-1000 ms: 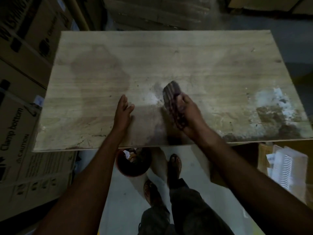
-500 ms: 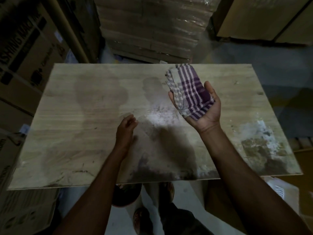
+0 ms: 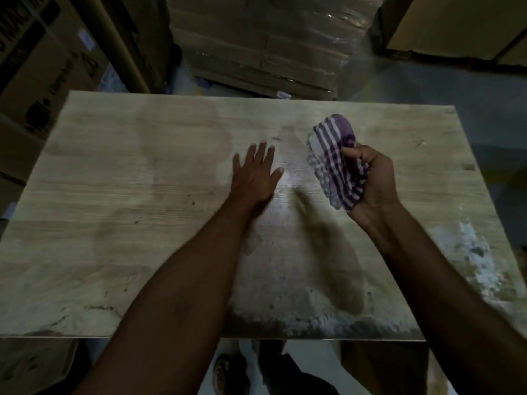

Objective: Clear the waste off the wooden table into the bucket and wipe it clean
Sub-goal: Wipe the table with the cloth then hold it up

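Damp wooden table (image 3: 114,195), white waste (image 3: 473,249)

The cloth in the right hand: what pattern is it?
Purple and white checks on the cloth, bunched in the right hand; head view.

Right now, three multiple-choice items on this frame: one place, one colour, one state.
1. Where does the white residue lie thickest on the table?
A. far left corner
B. near edge and right side
C. middle of the far edge

2. What colour is the cloth?
A. purple and white
B. green and yellow
C. plain red

3. How is the left hand?
A. gripping the cloth
B. open, fingers straight
C. clenched in a fist

Answers:
1 B: powder runs along the near edge and up the right side.
2 A: purple and white checks show where the right hand grips it.
3 B: its fingers are spread over the table top, holding nothing.
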Motion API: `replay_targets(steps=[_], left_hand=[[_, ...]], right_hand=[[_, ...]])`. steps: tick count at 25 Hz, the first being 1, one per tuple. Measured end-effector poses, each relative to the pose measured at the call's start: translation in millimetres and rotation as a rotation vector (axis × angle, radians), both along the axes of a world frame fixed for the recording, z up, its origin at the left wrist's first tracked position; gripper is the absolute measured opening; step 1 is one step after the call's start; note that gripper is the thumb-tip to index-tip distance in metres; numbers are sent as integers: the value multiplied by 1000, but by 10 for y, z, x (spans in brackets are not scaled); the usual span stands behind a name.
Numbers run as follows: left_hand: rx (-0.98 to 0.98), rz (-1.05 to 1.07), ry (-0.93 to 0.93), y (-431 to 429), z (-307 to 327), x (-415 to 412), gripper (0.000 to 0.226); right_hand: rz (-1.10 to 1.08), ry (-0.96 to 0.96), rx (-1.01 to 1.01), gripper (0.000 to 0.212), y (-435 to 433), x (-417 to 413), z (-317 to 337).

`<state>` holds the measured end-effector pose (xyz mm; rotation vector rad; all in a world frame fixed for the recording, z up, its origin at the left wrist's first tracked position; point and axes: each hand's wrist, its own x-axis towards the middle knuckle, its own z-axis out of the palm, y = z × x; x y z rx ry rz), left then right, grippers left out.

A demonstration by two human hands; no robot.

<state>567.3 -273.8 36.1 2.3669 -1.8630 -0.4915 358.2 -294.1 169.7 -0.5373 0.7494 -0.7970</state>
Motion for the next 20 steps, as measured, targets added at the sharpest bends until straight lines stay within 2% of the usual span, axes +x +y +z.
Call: replay_targets(steps=[4,9,12,14,16,18,20], left_hand=[[4,89,12,25,-103,-155,70],[-51,113,36,403,-127,-441,78],[-67,116,64,684,-113,-628,82],[-75,106,75,930,-69,-759,86],[-55,87,89,1156,-31,-869,88],[2,73,94,1395,44,-976,89],[72,48,96,1630,173,-1073,90]], right_hand=[[0,97,-40,43,104,-109,-48],[-80,44,3,34,271,-256,91],[-105,10,18,47,462,-353,224],[-98,5,27,47,678,-385,313],[-86,4,35,45,889,-412,347],[-93,21,27,53,1163,-479,372],[-108,-1,55,44,1419,-572,419]])
